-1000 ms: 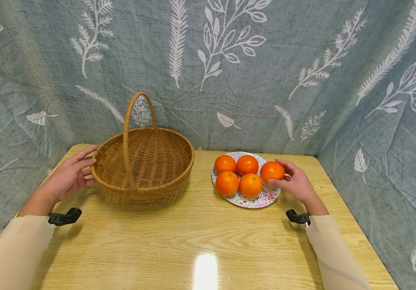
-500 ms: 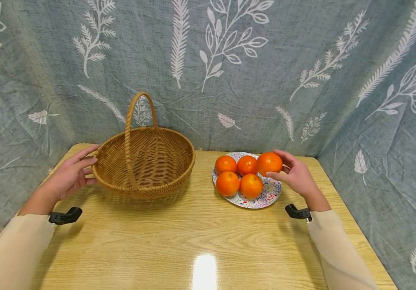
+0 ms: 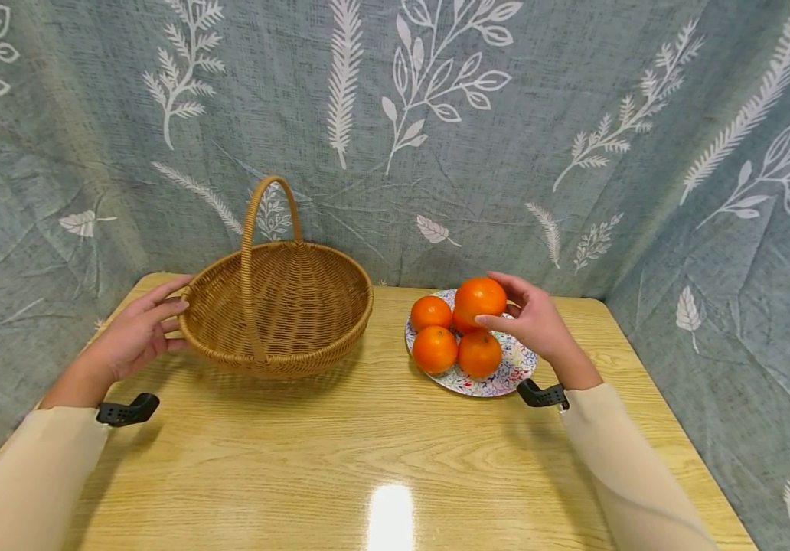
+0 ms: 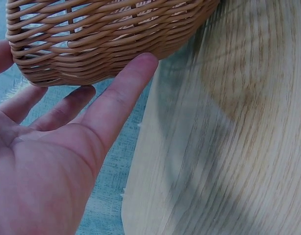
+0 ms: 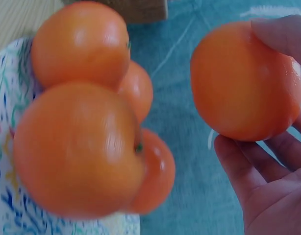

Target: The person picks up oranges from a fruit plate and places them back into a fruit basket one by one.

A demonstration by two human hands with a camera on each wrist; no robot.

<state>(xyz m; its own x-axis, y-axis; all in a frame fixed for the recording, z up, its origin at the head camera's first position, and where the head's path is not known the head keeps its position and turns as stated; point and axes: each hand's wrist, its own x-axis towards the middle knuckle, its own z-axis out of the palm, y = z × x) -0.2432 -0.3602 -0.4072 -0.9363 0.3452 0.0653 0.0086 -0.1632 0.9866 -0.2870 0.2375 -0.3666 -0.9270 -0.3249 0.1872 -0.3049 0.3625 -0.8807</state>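
In the head view a brown wicker basket (image 3: pixel 298 306) with a tall arched handle stands on the left. My left hand (image 3: pixel 138 329) is at its left rim, and in the left wrist view straight fingers (image 4: pixel 118 100) rest along the woven outer side. On the right, my right hand (image 3: pixel 531 317) grips a round orange (image 3: pixel 481 298) between thumb and fingers, above a patterned plate (image 3: pixel 515 371). Several more oranges (image 3: pixel 434 350) lie on that plate, one mostly hidden behind the held one. The right wrist view shows the held orange (image 5: pixel 246 83) apart from the others.
A light wooden table (image 3: pixel 285 459) carries everything, with glare near its front. Grey-blue leaf-patterned cloth (image 3: pixel 395 153) hangs close behind the table and along both sides. The basket's handle rises well above its rim.
My right hand has lifted the orange from the plate's right side and carried it left over the others. The left hand stays at the basket's rim.
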